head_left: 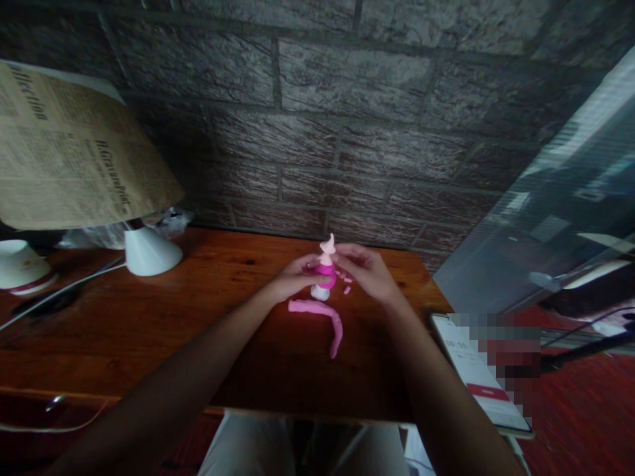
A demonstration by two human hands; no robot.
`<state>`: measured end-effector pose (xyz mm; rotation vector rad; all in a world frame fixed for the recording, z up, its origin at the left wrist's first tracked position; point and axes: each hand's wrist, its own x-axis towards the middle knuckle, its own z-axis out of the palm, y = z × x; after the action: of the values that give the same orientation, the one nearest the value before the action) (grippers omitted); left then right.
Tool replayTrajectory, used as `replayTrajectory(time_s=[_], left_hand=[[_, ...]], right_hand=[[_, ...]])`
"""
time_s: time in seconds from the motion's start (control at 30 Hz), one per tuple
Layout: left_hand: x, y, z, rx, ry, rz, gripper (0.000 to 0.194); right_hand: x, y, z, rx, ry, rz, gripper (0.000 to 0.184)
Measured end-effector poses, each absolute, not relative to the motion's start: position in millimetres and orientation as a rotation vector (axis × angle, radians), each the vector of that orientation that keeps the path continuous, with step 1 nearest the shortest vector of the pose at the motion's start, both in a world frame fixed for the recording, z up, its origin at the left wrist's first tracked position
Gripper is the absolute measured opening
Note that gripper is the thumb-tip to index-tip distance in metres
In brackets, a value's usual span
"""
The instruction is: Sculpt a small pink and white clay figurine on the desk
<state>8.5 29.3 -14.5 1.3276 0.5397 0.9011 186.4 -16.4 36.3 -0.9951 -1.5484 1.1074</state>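
Over a wooden table, a left hand is seen closed around the middle of a small pink-and-white figure, held upright, while a right hand is poised beside its pale pointed tip, fingers bent; whether that tip is gripped cannot be told. Small pink pieces are scattered next to the figure, and a bent pink strip is laid in front of it. Farther out, a phone is placed toward the right and a newsprint-shaded lamp toward the left.
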Motion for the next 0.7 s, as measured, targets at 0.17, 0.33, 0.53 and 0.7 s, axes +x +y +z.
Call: replayTrajectory(time_s=[0.17, 0.33, 0.53, 0.7], left_hand=[[8.6, 29.3, -14.7, 1.308, 0.534, 0.902, 0.044], [9.8, 26.6, -12.6, 1.276, 0.507, 0.893, 0.043], [10.3, 26.7, -11.2, 1.324, 0.521, 0.902, 0.038], [8.4, 28.4, -11.5, 1.382, 0.538, 0.950, 0.031]], right_hand=[[183.8, -16.9, 36.1, -0.976, -1.575, 1.113, 0.039], [179.2, -18.8, 36.4, -1.007, -1.588, 1.129, 0.042], [179.2, -17.6, 33.9, -1.027, -1.542, 1.084, 0.036], [181.8, -16.6, 33.9, -1.053, -1.455, 1.091, 0.038]])
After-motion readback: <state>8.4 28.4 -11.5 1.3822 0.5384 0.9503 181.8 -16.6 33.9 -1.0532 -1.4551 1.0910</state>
